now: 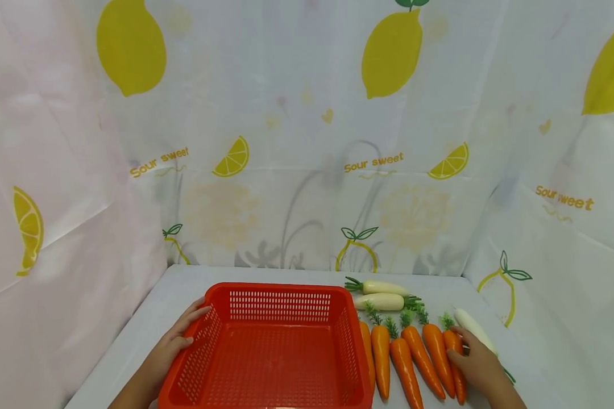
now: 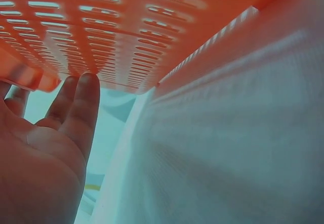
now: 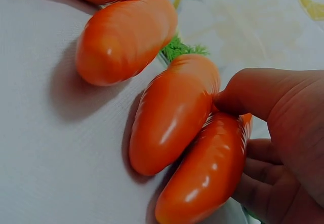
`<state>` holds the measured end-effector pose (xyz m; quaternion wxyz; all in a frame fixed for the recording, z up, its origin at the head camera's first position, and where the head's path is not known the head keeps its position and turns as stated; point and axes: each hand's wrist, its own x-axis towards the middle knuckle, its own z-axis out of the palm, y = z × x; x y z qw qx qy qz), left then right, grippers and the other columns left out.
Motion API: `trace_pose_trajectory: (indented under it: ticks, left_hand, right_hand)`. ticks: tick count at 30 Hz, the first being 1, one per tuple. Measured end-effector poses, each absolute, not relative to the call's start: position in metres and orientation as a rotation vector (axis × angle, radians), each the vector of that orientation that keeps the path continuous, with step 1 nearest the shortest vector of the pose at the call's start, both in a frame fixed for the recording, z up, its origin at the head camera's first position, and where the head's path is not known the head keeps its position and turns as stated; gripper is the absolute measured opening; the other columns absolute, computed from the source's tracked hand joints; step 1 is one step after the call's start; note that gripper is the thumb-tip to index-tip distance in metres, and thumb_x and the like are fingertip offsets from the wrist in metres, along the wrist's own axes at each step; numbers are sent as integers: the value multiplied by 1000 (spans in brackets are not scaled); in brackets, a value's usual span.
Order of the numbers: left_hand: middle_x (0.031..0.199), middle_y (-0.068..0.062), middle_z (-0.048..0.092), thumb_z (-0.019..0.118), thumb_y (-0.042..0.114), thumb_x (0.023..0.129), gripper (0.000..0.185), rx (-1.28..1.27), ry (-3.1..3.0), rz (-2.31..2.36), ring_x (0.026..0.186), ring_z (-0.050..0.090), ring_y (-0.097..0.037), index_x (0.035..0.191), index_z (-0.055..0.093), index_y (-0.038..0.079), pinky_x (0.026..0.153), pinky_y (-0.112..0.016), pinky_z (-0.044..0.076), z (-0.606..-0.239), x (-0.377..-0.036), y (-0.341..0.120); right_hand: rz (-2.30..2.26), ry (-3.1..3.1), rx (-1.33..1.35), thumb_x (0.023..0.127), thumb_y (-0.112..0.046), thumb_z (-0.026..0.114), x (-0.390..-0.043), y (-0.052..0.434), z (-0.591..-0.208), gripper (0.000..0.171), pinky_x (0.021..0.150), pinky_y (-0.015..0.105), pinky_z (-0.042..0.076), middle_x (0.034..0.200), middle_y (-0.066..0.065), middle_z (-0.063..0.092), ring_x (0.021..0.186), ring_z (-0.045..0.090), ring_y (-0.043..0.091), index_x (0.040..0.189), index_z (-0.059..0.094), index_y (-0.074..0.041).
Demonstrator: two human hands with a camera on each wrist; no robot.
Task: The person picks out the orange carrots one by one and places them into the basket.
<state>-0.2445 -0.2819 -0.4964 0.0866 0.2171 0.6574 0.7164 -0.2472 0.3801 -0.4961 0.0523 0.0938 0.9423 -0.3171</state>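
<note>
While left hand (image 1: pixel 173 336) unclenched on basket (image 1: pixel 280 363), right hand (image 1: pixel 474 359) round one of six carrots (image 1: pixel 458 379)

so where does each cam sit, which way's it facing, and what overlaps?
Head: worn on the head, faces forward and down at the red basket, carrots and lemon-print sheet; left hand, right hand and forearms show.
Left wrist: worn there, looks past the palm at the basket's slotted outer side; palm and left fingers show.
Right wrist: worn there, looks at several carrots; part of the right hand shows, gripping the rightmost carrot.
Shared: head and left wrist both see basket and left hand; head and right wrist, carrots and right hand.
</note>
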Motion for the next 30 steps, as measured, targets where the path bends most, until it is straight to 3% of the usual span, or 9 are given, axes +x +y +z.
trace_pose_trajectory:
  ticks: [12,18,21,25,30]
  left_hand:
    - [171,17,12,31,0,103,63,615,2027,2113,140,40,8,165,24,5,97,-35,58,-494,-241,-284]
    - [172,12,11,35,3,104,62,593,2002,2141,140,45,1,165,25,7,97,-41,59,-492,-246,-280]
    - [173,10,10,33,1,102,62,652,2029,2134,143,40,4,164,26,4,100,-36,57,-493,-249,-278]
    - [173,11,11,31,0,102,61,692,2040,2127,143,37,7,163,25,1,101,-32,55,-495,-248,-278]
    - [171,14,13,35,1,102,63,591,2021,2132,139,45,5,164,26,6,97,-37,59,-495,-244,-280]
  right_hand:
    - [-1043,2855,337,99,-42,66,-249,379,-495,76,98,63,53,152,38,44,134,50,56,157,38,-2]
    - [-1068,2865,349,99,-46,65,-249,380,-486,79,98,62,53,151,39,44,135,49,56,158,35,-2]
    - [-1080,2874,337,100,-43,64,-247,380,-484,77,96,61,55,151,39,44,134,50,57,158,34,-2]
    - [-1122,2855,347,101,-40,64,-245,376,-482,75,93,58,57,151,40,43,133,51,57,158,34,-2]
    - [-1142,2840,362,100,-41,65,-244,368,-482,75,93,57,58,151,41,42,133,50,58,158,35,-4]
